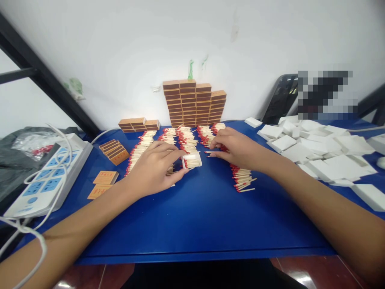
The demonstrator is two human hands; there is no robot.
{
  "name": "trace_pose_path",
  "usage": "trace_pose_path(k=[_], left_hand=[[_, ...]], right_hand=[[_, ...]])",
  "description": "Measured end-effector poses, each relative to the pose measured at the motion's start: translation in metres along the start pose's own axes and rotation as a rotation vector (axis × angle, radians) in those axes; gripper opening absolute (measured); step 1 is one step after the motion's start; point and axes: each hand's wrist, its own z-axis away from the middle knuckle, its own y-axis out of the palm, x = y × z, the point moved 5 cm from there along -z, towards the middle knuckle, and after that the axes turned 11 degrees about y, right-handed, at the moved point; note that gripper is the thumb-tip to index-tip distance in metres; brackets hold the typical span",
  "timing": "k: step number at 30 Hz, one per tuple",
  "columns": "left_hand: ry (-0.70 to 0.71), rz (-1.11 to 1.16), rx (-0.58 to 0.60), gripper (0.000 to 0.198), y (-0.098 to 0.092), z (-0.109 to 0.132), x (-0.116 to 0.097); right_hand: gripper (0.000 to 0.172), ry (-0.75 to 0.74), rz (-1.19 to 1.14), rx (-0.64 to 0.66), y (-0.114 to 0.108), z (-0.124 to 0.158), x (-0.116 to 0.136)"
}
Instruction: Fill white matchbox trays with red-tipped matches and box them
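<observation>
My left hand holds a small white matchbox tray between thumb and fingers, with red-tipped matches lying in it. To its right, my right hand pinches a few matches between thumb and forefinger, their heads pointing left toward the tray. Rows of red-headed matches run across the back of the blue table, partly hidden under both hands. One row shows below my right hand, with some loose matches at its near end.
Brown matchboxes are stacked against the wall. More boxes lie at the left, beside a white power strip with cables. White trays are heaped at the right, near a dark phone-like object. The blue table has its edge in front.
</observation>
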Motion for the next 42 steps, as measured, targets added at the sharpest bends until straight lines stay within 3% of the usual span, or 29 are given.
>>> trace_pose_path(k=[13, 21, 32, 37, 42], left_hand=[[0.021, -0.006, 0.002, 0.03, 0.001, 0.001, 0.001], [-0.014, 0.001, 0.012, 0.03, 0.003, 0.001, 0.001], [0.0, 0.071, -0.022, 0.033, 0.005, 0.002, -0.007], [-0.008, 0.06, -0.021, 0.031, 0.004, 0.001, -0.006], [0.01, 0.023, -0.03, 0.03, 0.001, -0.001, -0.004]], right_hand=[[0.02, -0.015, 0.068, 0.0, 0.006, -0.001, 0.0], [0.016, -0.046, -0.139, -0.145, -0.019, 0.015, 0.044], [0.016, -0.096, -0.066, -0.187, -0.006, 0.025, 0.074], [0.015, -0.123, -0.1, -0.186, -0.008, 0.023, 0.069], [0.017, -0.023, -0.029, -0.277, -0.026, 0.014, 0.033]])
